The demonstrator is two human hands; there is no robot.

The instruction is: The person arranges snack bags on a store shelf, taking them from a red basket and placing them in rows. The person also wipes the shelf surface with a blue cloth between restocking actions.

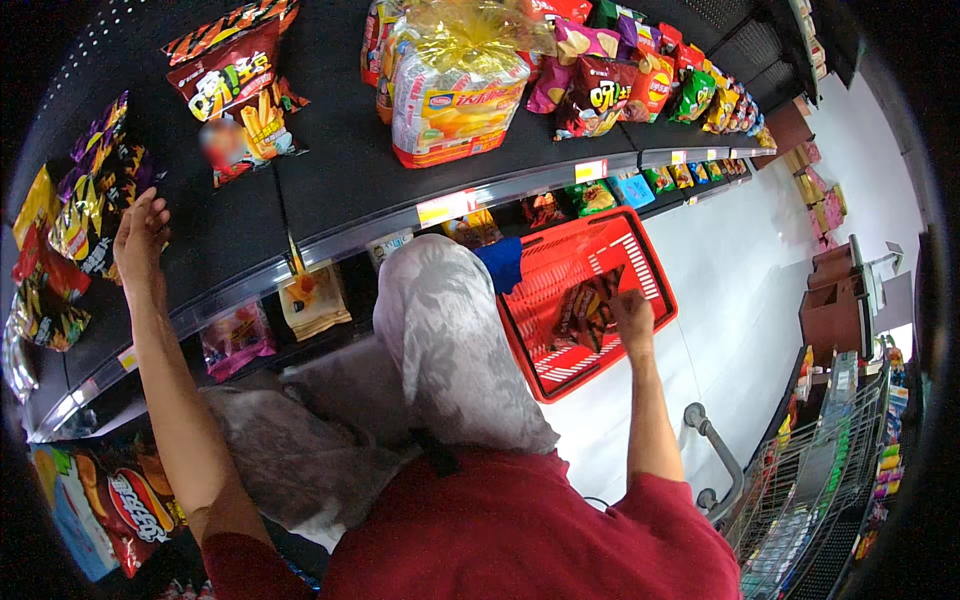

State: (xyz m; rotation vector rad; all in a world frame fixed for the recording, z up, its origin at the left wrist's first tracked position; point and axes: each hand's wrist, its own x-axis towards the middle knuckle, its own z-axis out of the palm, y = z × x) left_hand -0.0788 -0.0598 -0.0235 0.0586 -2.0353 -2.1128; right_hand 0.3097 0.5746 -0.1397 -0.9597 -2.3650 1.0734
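A slack pinch could drop the dark bag (580, 316) our right hand (634, 318) grips inside the red basket (657, 256); our left hand (143, 238) curls loosely.

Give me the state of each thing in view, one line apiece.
Left hand: open, fingers bent, by the leftmost snack bags
Right hand: at the dark bag; grip unclear
Dark bag: in the basket, seemingly sealed
Basket: open-topped, not full
Bundled pack: upright on the shelf, gold wrapper gathered on top
Brown bag: on the shelf, apparently unopened
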